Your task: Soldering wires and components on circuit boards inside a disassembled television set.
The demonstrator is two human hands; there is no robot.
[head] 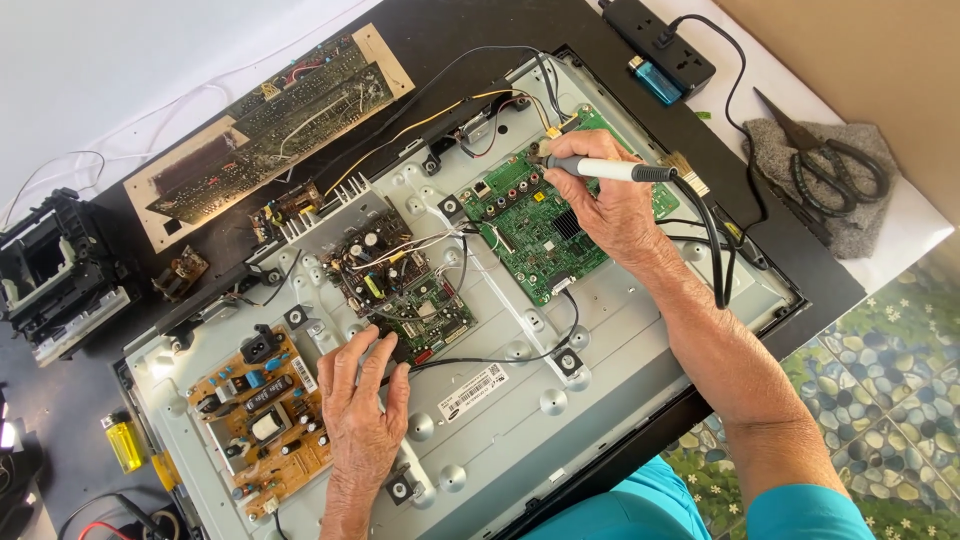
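An opened flat television lies face down, its silver metal back panel (600,345) bare. My right hand (600,195) grips a soldering iron (610,170) with a grey handle, its tip at the top edge of the green main circuit board (530,235). My left hand (362,395) rests flat on the panel, fingers spread, touching the lower edge of a small dark circuit board (400,290) with loose wires. A tan power supply board (260,415) sits just left of that hand.
A large loose circuit board (270,120) lies at the back left. A black power strip (665,40) and a blue lighter (655,80) are at the back. Scissors (825,160) rest on a grey cloth at right. A yellow lighter (123,443) lies at left.
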